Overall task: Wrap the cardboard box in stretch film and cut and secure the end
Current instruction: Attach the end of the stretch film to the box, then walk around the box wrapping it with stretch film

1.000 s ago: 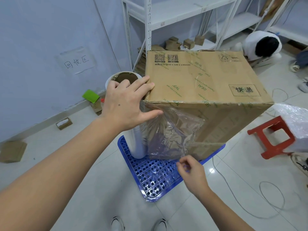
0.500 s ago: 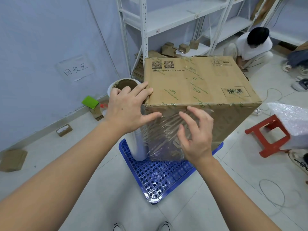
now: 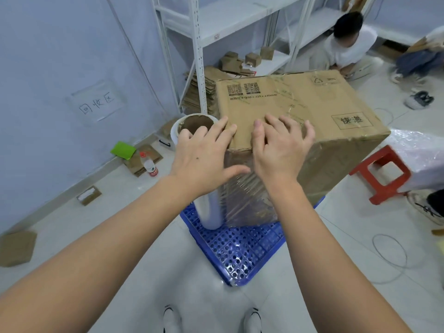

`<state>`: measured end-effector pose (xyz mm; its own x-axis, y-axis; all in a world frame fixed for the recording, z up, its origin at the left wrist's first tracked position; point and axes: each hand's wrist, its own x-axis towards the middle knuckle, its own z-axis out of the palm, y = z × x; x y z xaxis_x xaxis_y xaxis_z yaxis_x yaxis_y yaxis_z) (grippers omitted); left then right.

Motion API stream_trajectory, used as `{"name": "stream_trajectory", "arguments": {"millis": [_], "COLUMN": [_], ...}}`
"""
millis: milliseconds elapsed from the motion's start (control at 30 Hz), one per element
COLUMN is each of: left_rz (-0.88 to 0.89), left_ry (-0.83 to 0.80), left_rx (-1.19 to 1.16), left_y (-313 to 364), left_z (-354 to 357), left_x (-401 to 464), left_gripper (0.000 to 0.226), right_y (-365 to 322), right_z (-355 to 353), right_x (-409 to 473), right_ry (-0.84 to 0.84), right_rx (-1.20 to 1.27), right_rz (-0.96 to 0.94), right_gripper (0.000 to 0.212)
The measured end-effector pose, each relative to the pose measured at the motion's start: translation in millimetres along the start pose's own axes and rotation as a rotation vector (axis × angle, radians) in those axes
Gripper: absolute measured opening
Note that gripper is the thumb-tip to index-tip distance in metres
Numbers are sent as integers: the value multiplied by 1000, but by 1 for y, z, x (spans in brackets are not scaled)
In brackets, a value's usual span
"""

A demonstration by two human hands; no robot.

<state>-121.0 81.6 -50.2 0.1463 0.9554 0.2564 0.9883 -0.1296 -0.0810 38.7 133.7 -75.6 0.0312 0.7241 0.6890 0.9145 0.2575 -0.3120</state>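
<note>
Left hand (image 3: pixel 200 159) flat, fingers released, on box (image 3: pixel 300 111) corner | right hand (image 3: pixel 280 147) likewise, fingers splayed on top

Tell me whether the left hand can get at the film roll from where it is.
Probably yes: the left hand lies open at the box corner, its fingers beside the roll, with nothing between.

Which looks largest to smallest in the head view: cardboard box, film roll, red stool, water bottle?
1. Cardboard box
2. Film roll and red stool: alike, unsure
3. Water bottle
</note>
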Motion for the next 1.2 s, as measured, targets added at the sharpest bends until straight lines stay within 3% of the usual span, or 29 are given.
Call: {"name": "stream_trajectory", "arguments": {"millis": [100,167,267,467,567,833,1033,1200], "left_rz": [199,355,508,952,1158,1400,1601,1697], "left_ry": [-80,-90,-106,-105,-65,37,-6,-224], "left_rx": [-159,-267,-242,-90,-104,-359,-427,-214], "left_y": [-24,-53,-103,-150,-152,-155,-146,-123], "left_z": [-9,-13,-9,-5,4,33,27,22], "left_x": [3,9,21,64,83,116,154,191], "left_gripper": [99,101,104,51,40,58,78,113], "right_y": [6,5,2,-5,-8,-5,-3,-16], "right_z": [14,16,15,10,7,6,6,-3], "right_x": [0,-1,-2,-2,-2,-1,0,1], "right_ry": [192,224,218,147,149,135,92,-18], "right_rx": [38,49,95,136,142,108,66,-9], "right_rz": [-12,12,34,148,172,149,110,137], "right_gripper": [38,43,41,34,33,30,29,25]}}
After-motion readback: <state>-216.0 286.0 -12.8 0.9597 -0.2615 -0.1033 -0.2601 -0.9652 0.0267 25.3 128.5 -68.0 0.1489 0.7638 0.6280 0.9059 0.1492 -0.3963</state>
